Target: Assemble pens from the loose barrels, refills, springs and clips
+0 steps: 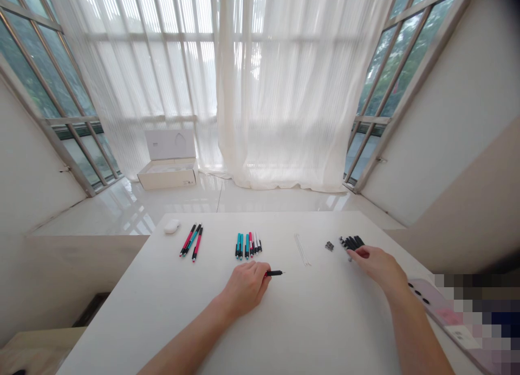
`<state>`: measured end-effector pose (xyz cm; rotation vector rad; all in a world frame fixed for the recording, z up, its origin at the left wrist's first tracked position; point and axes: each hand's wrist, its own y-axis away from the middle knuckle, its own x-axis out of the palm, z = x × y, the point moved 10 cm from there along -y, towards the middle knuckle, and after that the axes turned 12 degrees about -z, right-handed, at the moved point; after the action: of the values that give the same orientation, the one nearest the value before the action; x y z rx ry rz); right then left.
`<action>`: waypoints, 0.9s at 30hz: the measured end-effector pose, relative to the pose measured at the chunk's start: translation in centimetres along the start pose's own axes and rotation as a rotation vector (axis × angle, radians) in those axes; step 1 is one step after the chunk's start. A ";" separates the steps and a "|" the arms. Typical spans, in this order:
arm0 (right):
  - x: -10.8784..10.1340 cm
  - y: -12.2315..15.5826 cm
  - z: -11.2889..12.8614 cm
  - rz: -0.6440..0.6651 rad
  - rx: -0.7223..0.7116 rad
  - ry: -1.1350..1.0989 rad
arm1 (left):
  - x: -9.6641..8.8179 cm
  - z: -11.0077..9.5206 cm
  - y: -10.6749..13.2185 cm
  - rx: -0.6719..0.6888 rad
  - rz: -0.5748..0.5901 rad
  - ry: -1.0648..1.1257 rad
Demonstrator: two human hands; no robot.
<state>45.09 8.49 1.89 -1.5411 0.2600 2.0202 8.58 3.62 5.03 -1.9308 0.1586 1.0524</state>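
Observation:
My left hand [248, 288] is closed around a pen whose body is mostly hidden. A bit of red shows at the fingers, and the pen's black grip [275, 273] with a thin tip points right. My right hand [377, 264] reaches to a cluster of black pen grips [352, 242] at the table's right. Its thumb and forefinger are pinched together beside them, and what is between them cannot be made out. Small dark grey parts [329, 246] lie just left of the grips. Thin white refills [301, 249] rest between the two hands.
Beyond my left hand is a row of teal, red and white pen barrels [247, 245]. Three pens [192, 241] lie farther left, near a white earphone case [172, 226]. A phone-like object [442, 315] sits at the right edge. An open box [167, 173] stands by the curtain.

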 end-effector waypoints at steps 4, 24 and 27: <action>0.7 0.2 0.2 0.009 -0.023 0.024 | 0.1 0.1 0.1 -0.007 0.006 -0.003; 1.1 12.7 18.3 0.366 -0.633 -0.705 | 0.6 0.6 0.1 -0.041 0.043 -0.033; 1.3 13.5 18.8 0.378 -0.654 -0.730 | 0.6 0.5 0.1 -0.036 0.043 -0.031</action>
<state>22.06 6.94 4.02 -0.9902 -0.4767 3.0124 8.56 4.11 4.42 -1.9499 0.1652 1.1197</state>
